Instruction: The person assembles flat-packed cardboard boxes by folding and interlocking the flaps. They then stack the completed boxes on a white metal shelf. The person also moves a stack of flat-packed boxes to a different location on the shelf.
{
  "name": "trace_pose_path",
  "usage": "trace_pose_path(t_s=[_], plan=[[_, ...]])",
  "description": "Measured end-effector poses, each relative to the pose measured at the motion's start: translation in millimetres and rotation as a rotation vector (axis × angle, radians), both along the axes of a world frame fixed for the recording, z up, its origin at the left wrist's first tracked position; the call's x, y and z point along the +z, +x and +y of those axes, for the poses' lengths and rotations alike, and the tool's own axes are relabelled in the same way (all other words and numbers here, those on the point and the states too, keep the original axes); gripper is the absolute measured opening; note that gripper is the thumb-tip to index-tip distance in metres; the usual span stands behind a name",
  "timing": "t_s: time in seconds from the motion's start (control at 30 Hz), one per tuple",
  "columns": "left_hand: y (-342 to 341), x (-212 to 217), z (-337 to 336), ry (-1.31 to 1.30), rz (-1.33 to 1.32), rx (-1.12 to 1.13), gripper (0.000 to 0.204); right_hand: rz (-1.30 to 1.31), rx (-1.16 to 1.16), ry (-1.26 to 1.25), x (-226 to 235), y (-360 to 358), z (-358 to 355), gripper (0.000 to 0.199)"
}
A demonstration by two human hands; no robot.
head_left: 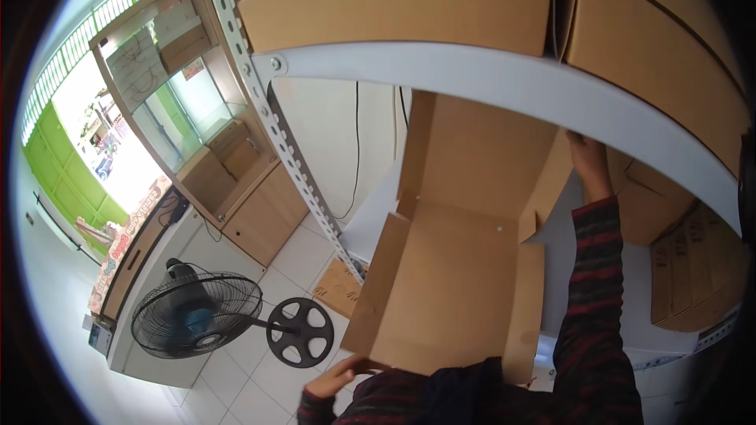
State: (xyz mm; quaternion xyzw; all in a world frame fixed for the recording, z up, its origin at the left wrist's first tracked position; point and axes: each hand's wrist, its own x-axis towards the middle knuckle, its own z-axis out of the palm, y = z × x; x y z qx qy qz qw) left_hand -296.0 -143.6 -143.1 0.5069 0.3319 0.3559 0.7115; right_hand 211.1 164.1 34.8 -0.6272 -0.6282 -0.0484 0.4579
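Observation:
An opened brown cardboard box (453, 283), shallow with low side walls, juts out from the shelf toward my body. Its lid (480, 149) stands folded back under the upper shelf. My right hand (591, 161) reaches up to the lid's right side and grips its upper edge; some fingertips are hidden behind the cardboard. At the box's near left corner, my left hand (339, 376) holds the edge, with its fingers partly underneath. Only a tiny pale speck shows on the bare inside of the box.
A grey metal shelf beam (472, 59) crosses just above the lid, with large cardboard boxes (402, 12) on top. More brown cartons (693, 267) sit at the right. A black fan (197, 315) and a glass cabinet (181, 86) stand left, beyond the perforated post (276, 118).

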Motion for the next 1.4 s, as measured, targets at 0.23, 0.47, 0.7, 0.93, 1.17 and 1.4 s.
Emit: trace_pose_path(t_s=[0.23,0.47,0.7,0.93,1.17,1.4], plan=[[68,48,57,-0.070,0.022,0.126,0.041,-0.128,-0.183,0.233,30,34,-24,0.032],[92,86,114,0.143,0.016,0.224,0.067,-0.187,-0.362,0.294,60,44,-96,0.024],[73,116,197,0.278,0.056,0.302,0.072,-0.028,-0.313,0.124,16,30,-182,0.028],[61,87,201,0.719,0.525,0.221,0.082,0.334,-0.298,0.345,-25,-17,-236,0.036],[61,90,187,0.727,0.821,0.109,0.082,0.623,-0.175,0.375,-60,-53,-237,0.065],[98,90,180,0.855,0.949,0.027,0.085,0.676,-0.054,0.120,-104,-43,-229,0.042]])
